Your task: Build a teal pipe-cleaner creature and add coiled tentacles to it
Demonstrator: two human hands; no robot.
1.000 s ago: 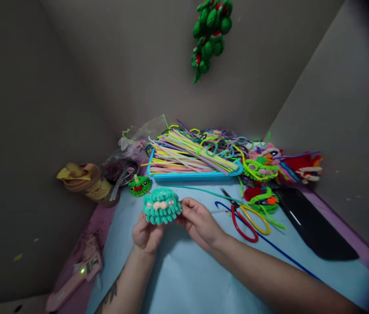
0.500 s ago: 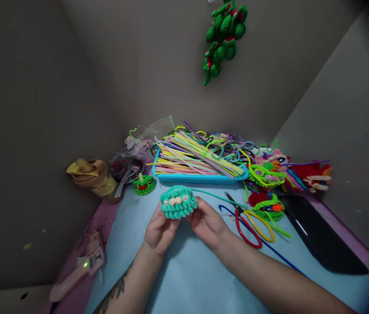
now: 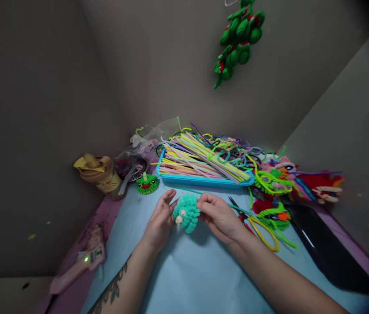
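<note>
A teal pipe-cleaner figure (image 3: 187, 213) with ribbed loops and small pale beads is up off the blue mat, turned so its beaded face points toward the lower left. My right hand (image 3: 218, 218) pinches its right edge between thumb and fingers. Along the other edge is my left hand (image 3: 160, 220), fingers apart and slightly curved; a fingertip reaches behind the figure, and I cannot tell whether it presses on it. Scissors (image 3: 262, 233) with red and yellow handles lie to the right, partly covered by my right forearm. A teal pipe cleaner (image 3: 189, 190) lies behind my hands.
A blue tray (image 3: 204, 180) heaped with pipe cleaners stands at the back. A green figure (image 3: 147, 184) sits left of it. At far left are a pink glue gun (image 3: 81, 270) and a tan cup (image 3: 101, 174). Colourful figures (image 3: 274, 209) and a black tray-like object (image 3: 331, 248) fill the right.
The teal figure has turned from facing me to a sideways tilt. My left fingers have loosened and spread, while my right hand has come up to pinch its edge. The view has shifted slightly.
</note>
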